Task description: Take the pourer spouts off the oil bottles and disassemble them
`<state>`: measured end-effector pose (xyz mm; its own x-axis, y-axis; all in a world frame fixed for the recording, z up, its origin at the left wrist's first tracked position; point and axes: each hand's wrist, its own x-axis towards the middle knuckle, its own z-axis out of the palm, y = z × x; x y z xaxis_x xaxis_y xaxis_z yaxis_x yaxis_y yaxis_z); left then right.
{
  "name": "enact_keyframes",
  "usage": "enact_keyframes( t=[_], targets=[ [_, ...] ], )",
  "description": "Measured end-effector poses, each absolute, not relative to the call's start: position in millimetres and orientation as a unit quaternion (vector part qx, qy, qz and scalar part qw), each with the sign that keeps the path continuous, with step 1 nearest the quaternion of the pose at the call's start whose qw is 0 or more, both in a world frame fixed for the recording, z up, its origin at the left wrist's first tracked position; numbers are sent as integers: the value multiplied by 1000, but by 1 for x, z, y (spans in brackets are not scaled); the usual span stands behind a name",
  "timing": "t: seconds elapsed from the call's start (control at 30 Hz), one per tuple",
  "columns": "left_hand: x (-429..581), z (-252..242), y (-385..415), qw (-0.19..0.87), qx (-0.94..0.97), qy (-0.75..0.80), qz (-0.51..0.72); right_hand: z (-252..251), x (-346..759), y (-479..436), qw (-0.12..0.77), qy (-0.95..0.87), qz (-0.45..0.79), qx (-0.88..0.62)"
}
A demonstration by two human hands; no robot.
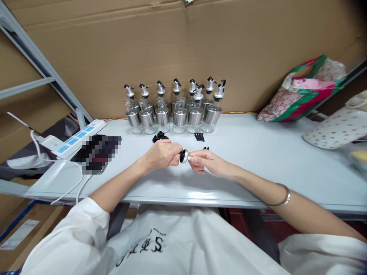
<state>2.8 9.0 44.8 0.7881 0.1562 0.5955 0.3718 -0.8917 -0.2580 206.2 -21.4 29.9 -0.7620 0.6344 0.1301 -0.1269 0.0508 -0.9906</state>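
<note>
Between my hands, just above the table's front half, is a pourer spout [185, 156] with a silver collar and a black stopper. My left hand [163, 154] is closed around its black end. My right hand [211, 163] pinches its narrow silver end between thumb and fingers. Beyond my left hand lie several round black stoppers [160, 136], partly hidden by it. Several small black caps [199, 136] lie in a row farther back, and more black pieces [206, 148] show just behind my right hand.
Two rows of glass bottles with metal sleeves [179, 116] stand at the back, many with pourers fitted. To the left are a power strip [82, 138], white cables and a blurred-out dark device [97, 152]. A patterned bag [301, 91] and spotted white container [336, 128] stand right.
</note>
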Motion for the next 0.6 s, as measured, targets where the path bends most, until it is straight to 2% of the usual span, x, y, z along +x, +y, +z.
enact_keyframes(
  t=[0.3,0.6],
  targets=[
    [3,41,4,154,-928,-126,-315,29,210,-24,273,-675,649,-222],
    [0,44,5,185,-914,-169,-319,33,212,-24,287,-743,537,-277]
  ],
)
